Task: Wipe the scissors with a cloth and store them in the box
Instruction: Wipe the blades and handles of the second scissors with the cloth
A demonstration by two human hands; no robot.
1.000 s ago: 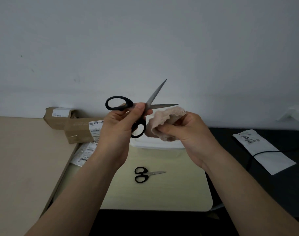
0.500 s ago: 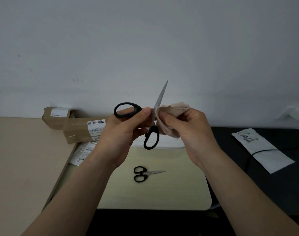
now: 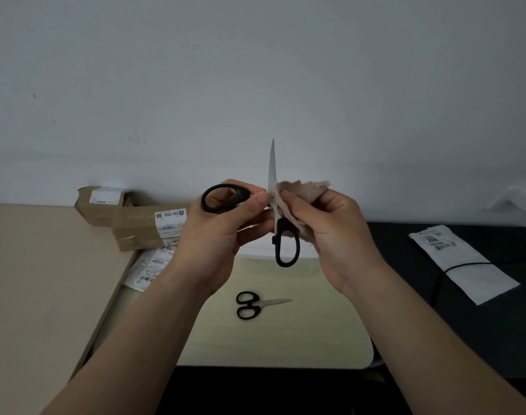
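Wiping step: your left hand (image 3: 223, 232) grips scissors (image 3: 279, 227), right hand (image 3: 330, 232) pinches cloth (image 3: 303, 191) on blade. Next, slide cloth toward tip.

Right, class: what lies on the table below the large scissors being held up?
A small pair of black-handled scissors lies on the pale table. Behind the large scissors, a white box shows only partly; the left hand and right hand cover the rest.

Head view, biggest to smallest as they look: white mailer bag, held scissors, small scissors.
Held scissors and white mailer bag: too close, scissors longer, bag broader.
Small scissors: smallest.
Held pair is nearer the camera.
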